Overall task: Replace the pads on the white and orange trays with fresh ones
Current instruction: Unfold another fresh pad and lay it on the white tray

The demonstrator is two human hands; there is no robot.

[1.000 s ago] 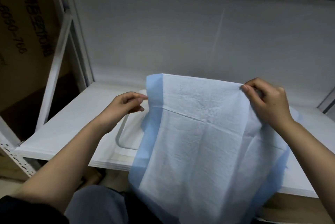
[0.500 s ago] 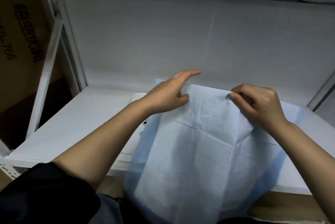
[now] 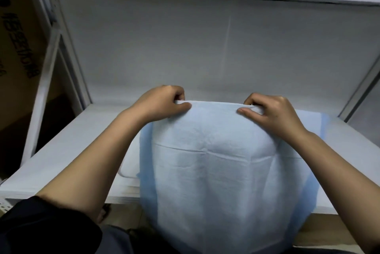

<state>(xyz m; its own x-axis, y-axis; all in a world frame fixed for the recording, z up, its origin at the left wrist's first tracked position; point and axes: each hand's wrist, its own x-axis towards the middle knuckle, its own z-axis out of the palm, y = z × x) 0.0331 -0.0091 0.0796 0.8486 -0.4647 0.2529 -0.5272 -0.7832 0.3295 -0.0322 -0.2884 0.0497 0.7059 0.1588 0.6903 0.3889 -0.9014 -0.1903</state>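
Pad (image 3: 216, 171), fresh, blue-edged: now lowered from mid-air, draped over the white tray (image 3: 128, 166) and the shelf (image 3: 61, 150) lip. Your left hand (image 3: 162, 102) has regripped; it and your right hand (image 3: 267, 113) both pinch the far edge. Spreading remains.

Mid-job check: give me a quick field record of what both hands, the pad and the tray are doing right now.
left hand: pinches the pad's far edge
right hand: pinches the same edge, further right
pad: white with blue border, draped over the shelf's front edge, near end hanging down
white tray: only a corner of its rim shows left of the pad
shelf: white, bears tray and pad
orange tray: not in view
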